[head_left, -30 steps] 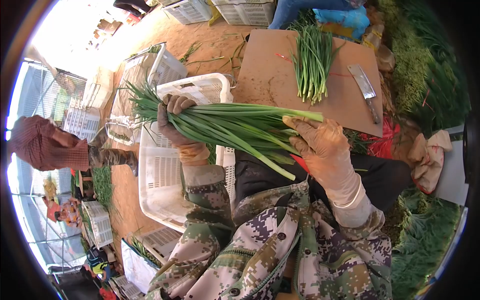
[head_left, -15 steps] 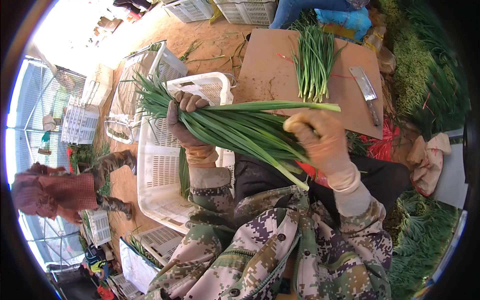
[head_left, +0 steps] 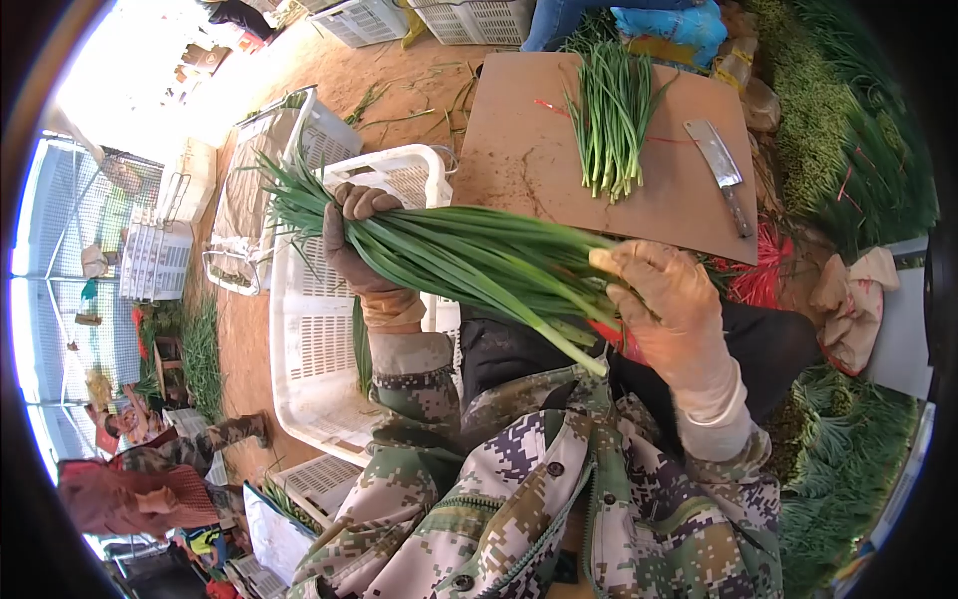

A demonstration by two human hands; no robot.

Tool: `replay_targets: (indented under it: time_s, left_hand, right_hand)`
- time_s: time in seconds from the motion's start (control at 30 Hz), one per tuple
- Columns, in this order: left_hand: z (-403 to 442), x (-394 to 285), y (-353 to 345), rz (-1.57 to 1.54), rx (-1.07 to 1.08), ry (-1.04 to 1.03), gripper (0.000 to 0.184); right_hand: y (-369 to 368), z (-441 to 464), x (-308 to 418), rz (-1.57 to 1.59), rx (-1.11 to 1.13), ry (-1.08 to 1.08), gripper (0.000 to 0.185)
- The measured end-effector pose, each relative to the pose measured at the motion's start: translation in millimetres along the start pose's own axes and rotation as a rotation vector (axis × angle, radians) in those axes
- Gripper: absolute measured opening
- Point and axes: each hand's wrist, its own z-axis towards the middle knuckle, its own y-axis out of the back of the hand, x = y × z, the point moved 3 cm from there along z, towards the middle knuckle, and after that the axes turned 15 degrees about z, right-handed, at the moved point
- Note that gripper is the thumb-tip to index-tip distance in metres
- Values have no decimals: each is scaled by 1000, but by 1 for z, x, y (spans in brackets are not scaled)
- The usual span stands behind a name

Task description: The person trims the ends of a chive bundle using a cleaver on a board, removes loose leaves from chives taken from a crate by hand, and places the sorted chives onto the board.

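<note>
A long bunch of garlic chives (head_left: 469, 250) lies across in front of me, leaf tips to the left and pale stem ends to the right. My left hand (head_left: 354, 235), in a dirty glove, is closed round the leafy part. At the stem ends, my gloved right hand (head_left: 669, 299) has its fingers curled, pinching the pale end of a stalk; part of the grip is hidden. One thick stalk sticks out lower down, below the right hand's fingers. Another bunch of chives (head_left: 614, 125) rests on the brown board (head_left: 519, 150), with a cleaver (head_left: 717, 160) to its right.
A white plastic crate (head_left: 289, 349) stands under my left arm. Red ties (head_left: 760, 265) hang by the board's near right corner. Piles of greens (head_left: 838, 469) line the right side. At left, a person in a checked top (head_left: 150, 499) bends among crates.
My right hand has moved down and closed on a stalk end at the bunch's top edge. The stalk that stuck out there now lies with the others. The person at left has shifted lower.
</note>
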Motion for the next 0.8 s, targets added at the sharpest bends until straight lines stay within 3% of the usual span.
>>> replay_targets:
  time_s: [0.07,0.2,0.4,0.5,0.57,0.6,0.67,0.7,0.77,0.8]
  left_hand:
    - [1,1,-1,15,12,-3,10]
    - [1,3,-1,31,27,9,10]
    - [1,8,-4,97,-5,12,12]
    - [0,8,-4,128,7,21,13]
    - [-1,7,-3,124,3,23,12]
    - [-1,7,-3,120,0,23,12]
    - [-3,7,-1,126,-24,24,11]
    - [-3,6,0,131,-45,23,11]
    - [-3,8,3,105,-79,19,12]
    - [-3,6,4,85,-108,2,13]
  right_hand:
    - [-5,3,1,-403,57,91,32]
    - [-17,6,-9,-408,94,69,36]
    - [-28,13,-29,-307,79,122,15]
    - [-24,12,-33,-123,29,20,11]
    - [-13,13,-29,256,0,-153,8]
    - [-5,12,-24,256,0,-153,8]
    - [13,0,-26,777,-127,-506,16]
    - [22,-4,-26,776,-125,-505,16]
    - [42,-10,-21,1132,-87,-277,18]
    - [52,-18,-18,1266,-117,-301,15]
